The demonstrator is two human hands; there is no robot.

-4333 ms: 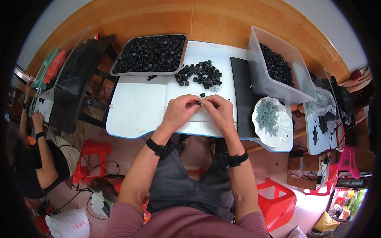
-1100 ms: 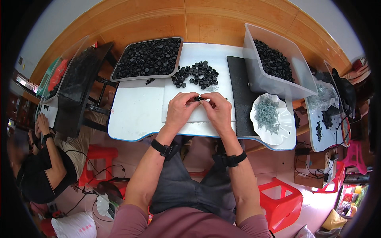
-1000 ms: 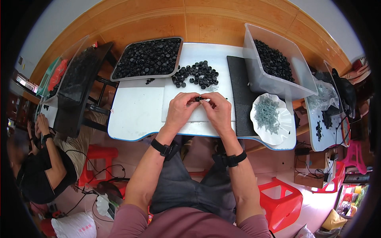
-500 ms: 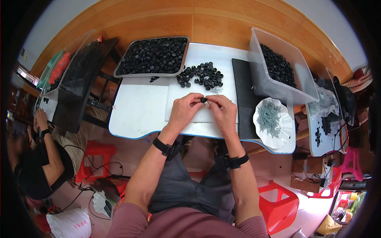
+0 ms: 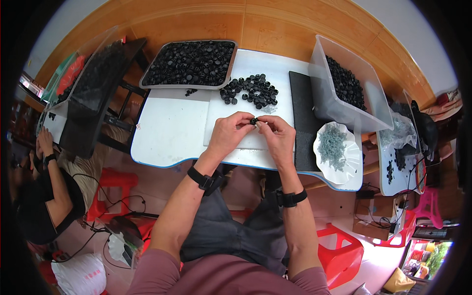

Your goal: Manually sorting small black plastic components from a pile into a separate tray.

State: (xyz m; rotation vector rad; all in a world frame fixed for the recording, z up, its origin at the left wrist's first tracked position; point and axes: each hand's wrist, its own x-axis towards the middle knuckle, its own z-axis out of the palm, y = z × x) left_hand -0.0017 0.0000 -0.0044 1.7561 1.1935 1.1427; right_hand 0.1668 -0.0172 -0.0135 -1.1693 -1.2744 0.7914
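Observation:
A small round black cap sits between my two hands over the white board. My left hand is closed on it with thumb and fingertips. From the other side my right hand pinches at the same cap; whether a tiny part is also in its fingertips, I cannot make out. Just beyond the hands lies a loose pile of black caps. A few small pale grey-green pieces lie at the pile's near edge.
A metal tray heaped with black caps stands at the back left. To the right are a black mat, a clear plastic bin of black parts and a white fluted dish of grey-green pieces. A co-worker's hand shows far left.
My view has shifted slightly. Both hands stay together at the cap, and the right thumb and fingers have closed in a little nearer to it.

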